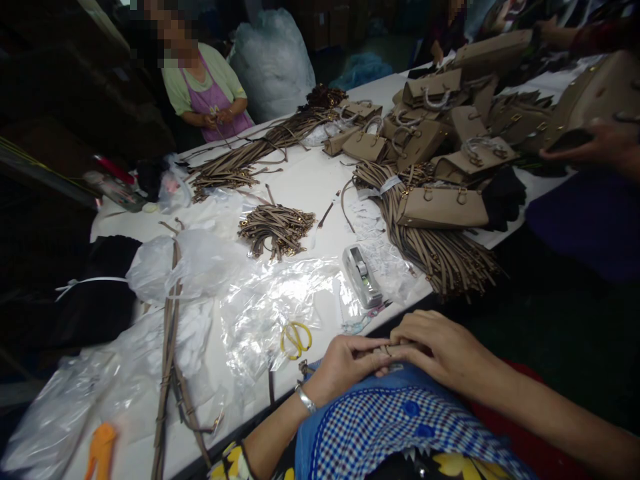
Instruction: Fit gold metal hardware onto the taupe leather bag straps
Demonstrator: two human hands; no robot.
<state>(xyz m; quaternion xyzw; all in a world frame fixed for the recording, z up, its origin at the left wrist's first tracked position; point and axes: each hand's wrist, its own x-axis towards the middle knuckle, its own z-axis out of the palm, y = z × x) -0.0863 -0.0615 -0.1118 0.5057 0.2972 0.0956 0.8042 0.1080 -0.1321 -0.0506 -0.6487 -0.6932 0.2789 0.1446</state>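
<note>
Left hand (pixel 343 367) and right hand (pixel 430 341) meet low over the apron (pixel 385 427), thumbs and fingertips of both pinched on a narrow taupe strap (pixel 384 351) (much of it hides behind the fingers). Reading from the hands, yellow-handled scissors (pixel 298 343) lie at nine o'clock, a heap of short straps (pixel 275 227) toward eleven, a tape dispenser (pixel 362 277) between eleven and twelve, and a thick strap bundle (pixel 423 250) at one. This one piece seems partway through handling; plenty more lie about, though which are finished and which are waiting, I cannot tell.
</note>
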